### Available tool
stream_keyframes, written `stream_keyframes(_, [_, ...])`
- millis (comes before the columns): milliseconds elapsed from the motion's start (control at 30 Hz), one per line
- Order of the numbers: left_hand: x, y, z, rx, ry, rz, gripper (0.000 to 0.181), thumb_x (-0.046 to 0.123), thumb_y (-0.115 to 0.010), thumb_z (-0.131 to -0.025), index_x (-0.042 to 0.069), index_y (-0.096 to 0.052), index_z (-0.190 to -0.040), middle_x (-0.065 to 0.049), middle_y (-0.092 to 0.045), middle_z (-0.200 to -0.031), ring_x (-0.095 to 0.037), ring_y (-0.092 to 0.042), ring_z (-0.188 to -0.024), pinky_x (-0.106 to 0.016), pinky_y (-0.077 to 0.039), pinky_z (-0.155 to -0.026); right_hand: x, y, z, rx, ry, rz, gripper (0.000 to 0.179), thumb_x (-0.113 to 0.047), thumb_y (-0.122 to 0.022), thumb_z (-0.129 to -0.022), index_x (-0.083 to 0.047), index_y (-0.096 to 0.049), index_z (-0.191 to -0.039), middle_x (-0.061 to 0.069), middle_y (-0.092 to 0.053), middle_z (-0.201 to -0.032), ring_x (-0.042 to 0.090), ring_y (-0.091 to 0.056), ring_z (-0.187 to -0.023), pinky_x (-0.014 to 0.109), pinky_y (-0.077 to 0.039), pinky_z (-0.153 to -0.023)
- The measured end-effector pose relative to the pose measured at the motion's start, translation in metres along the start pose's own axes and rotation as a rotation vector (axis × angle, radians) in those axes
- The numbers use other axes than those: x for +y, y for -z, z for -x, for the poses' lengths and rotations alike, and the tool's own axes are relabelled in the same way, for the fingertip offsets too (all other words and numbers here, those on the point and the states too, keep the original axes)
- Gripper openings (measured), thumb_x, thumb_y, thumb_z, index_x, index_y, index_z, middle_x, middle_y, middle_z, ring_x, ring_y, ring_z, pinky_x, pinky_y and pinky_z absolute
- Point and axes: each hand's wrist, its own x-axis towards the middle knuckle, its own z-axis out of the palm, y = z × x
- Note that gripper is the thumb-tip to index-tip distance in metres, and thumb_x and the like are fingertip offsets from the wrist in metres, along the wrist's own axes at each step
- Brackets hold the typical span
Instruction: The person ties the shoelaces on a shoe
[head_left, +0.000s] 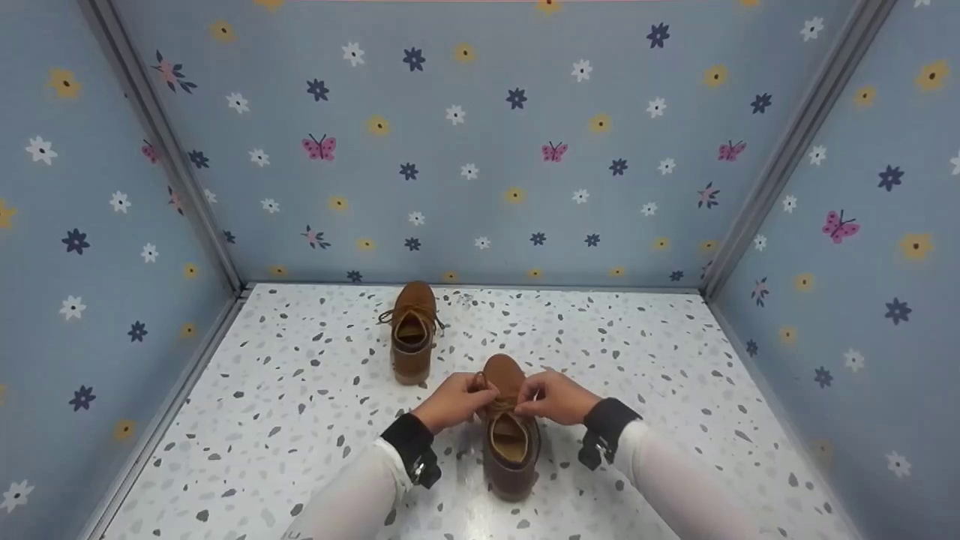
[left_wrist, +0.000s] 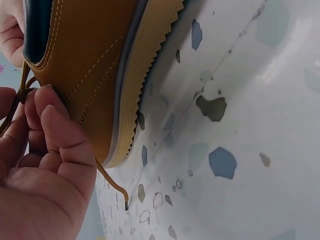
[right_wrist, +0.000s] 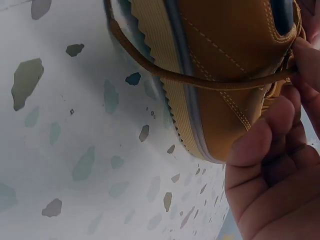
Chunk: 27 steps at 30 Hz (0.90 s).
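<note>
A brown lace-up shoe [head_left: 511, 478] stands on the floor between my hands, its toe pointing away from me. My left hand [head_left: 456, 401] pinches the shoelace [left_wrist: 23, 95] over the shoe's front, from the left side. One lace end [left_wrist: 120, 189] hangs below those fingers beside the sole. From the right, my right hand [head_left: 561, 397] pinches the same lace between thumb and fingers. A length of lace [right_wrist: 220, 85] runs from that grip across the shoe's side to the floor. The fingers partly hide the knot area.
The matching brown shoe [head_left: 412, 365] stands farther off to the left, its lace tied in a bow. The speckled white floor [head_left: 637, 345] is bounded by a flowered blue back wall [head_left: 480, 210] and side panels [head_left: 862, 285] left and right.
</note>
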Motion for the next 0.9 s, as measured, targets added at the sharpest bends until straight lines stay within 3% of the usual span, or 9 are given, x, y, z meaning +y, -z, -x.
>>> stream_keyframes(267, [0.0,0.001,-0.002,0.008,-0.107,-0.08,0.016,0.014,-0.066,-0.099,0.0,-0.074,-0.101,-0.018,-0.075,-0.093,-0.038,-0.072,-0.084,-0.024,-0.052,-0.066,-0.001,-0.002,-0.003,0.066,-0.069,-0.049,0.01,-0.02,-0.077,-0.095,-0.012,-0.071,-0.095,-0.004,-0.07,-0.085,0.008,-0.062,-0.073,0.026,-0.052,-0.066])
stream_keyframes(433, [0.001,0.001,-0.002,0.012,-0.133,-0.128,0.013,0.013,-0.066,-0.1,0.004,-0.075,-0.102,-0.012,-0.076,-0.095,-0.024,-0.071,-0.082,-0.025,-0.055,-0.071,-0.005,-0.004,-0.005,0.069,-0.041,-0.025,0.016,-0.019,-0.074,-0.097,-0.012,-0.076,-0.112,0.004,-0.078,-0.101,0.011,-0.069,-0.086,0.028,-0.056,-0.074])
stream_keyframes(567, [0.0,0.002,-0.001,0.011,-0.143,-0.15,0.013,0.014,-0.065,-0.101,0.007,-0.076,-0.104,-0.01,-0.076,-0.099,-0.013,-0.068,-0.082,-0.025,-0.056,-0.073,-0.006,-0.005,-0.006,0.055,-0.01,0.027,0.019,-0.018,-0.07,-0.1,-0.014,-0.079,-0.116,0.004,-0.08,-0.111,0.013,-0.072,-0.097,0.029,-0.057,-0.082])
stream_keyframes(900, [-0.002,0.001,0.0,0.03,-0.179,-0.15,0.01,0.014,-0.068,-0.099,0.01,-0.077,-0.101,-0.007,-0.075,-0.094,-0.007,-0.064,-0.077,-0.023,-0.054,-0.071,-0.008,-0.011,-0.009,0.122,-0.001,0.091,0.007,-0.019,-0.073,-0.096,-0.013,-0.076,-0.093,0.0,-0.076,-0.087,0.003,-0.061,-0.074,0.023,-0.052,-0.068])
